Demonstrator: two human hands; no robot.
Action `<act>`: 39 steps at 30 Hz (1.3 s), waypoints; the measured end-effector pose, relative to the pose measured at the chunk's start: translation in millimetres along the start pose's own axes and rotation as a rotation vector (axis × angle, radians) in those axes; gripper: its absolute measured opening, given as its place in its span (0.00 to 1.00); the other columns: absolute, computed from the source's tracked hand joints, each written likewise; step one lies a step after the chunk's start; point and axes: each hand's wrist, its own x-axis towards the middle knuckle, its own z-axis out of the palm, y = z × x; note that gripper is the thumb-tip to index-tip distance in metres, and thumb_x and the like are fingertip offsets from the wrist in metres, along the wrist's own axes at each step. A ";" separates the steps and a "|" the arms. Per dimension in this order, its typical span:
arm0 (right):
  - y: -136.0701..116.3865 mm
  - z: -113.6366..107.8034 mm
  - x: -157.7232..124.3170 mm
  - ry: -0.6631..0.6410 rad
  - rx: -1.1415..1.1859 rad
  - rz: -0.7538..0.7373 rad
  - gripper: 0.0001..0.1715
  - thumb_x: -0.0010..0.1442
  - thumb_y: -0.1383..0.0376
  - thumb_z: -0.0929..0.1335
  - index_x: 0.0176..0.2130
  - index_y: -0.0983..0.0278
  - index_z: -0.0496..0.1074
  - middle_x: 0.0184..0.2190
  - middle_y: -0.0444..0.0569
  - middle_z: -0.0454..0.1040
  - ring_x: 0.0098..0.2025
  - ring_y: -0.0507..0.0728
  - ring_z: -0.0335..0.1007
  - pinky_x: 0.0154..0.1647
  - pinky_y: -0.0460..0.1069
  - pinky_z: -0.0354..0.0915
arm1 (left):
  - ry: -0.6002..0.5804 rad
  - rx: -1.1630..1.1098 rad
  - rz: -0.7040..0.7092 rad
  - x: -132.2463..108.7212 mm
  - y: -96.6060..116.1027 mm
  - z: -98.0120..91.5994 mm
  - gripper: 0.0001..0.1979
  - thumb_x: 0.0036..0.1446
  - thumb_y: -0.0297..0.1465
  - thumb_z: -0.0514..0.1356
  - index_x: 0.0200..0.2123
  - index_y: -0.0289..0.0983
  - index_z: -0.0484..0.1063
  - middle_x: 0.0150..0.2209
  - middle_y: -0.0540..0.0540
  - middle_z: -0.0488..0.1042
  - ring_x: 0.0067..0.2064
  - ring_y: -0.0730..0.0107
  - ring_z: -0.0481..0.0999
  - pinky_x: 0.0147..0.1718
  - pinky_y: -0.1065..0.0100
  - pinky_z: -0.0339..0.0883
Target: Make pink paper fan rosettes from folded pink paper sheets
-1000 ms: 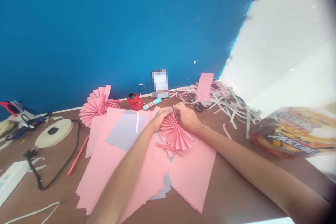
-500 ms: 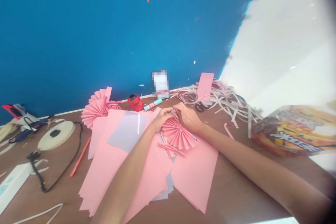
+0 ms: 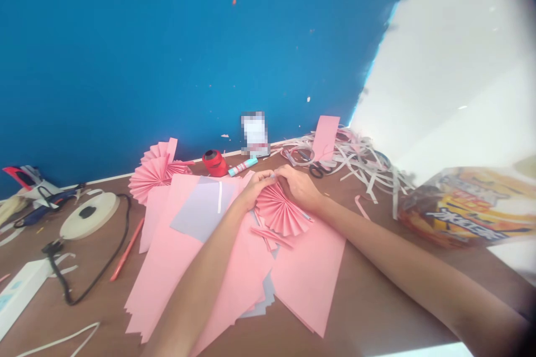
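A pleated pink paper fan [image 3: 282, 212] spreads out toward me, its gathered end held between my two hands. My left hand [image 3: 256, 188] is closed, fingers pinching at the top of the fan. Beside it my right hand [image 3: 298, 185] is closed too, its fingertips meeting the left ones at the same spot. A small greyish bit shows between the fingertips; I cannot make out what it is. Under the fan lie a folded pink strip [image 3: 272, 237] and stacks of pink paper sheets [image 3: 310, 284]. A grey-lilac sheet [image 3: 204, 206] with a white strip rests left of my hands.
Finished-looking pink fans [image 3: 153, 173] stand by the wall at left. Behind my hands are a red ribbon roll [image 3: 215, 163], a glue stick [image 3: 243, 167], scissors [image 3: 317, 169] and paper strips [image 3: 364, 162]. A plastic snack bag [image 3: 464, 206] lies right; a cable reel [image 3: 90, 216] lies left.
Both hands stay pinched at the fan's gathered end, with only a slight shift of the fingers. The whole view has moved a little.
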 end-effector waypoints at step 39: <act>-5.6 -6.8 6.4 -0.086 -0.075 -0.200 0.18 0.69 0.71 0.53 0.50 0.63 0.66 0.37 0.53 0.72 0.39 0.58 0.65 0.40 0.52 0.64 | 0.035 -0.076 0.007 6.3 -8.6 -7.9 0.10 0.45 0.35 0.67 0.27 0.34 0.78 0.33 0.45 0.79 0.43 0.61 0.75 0.43 0.65 0.63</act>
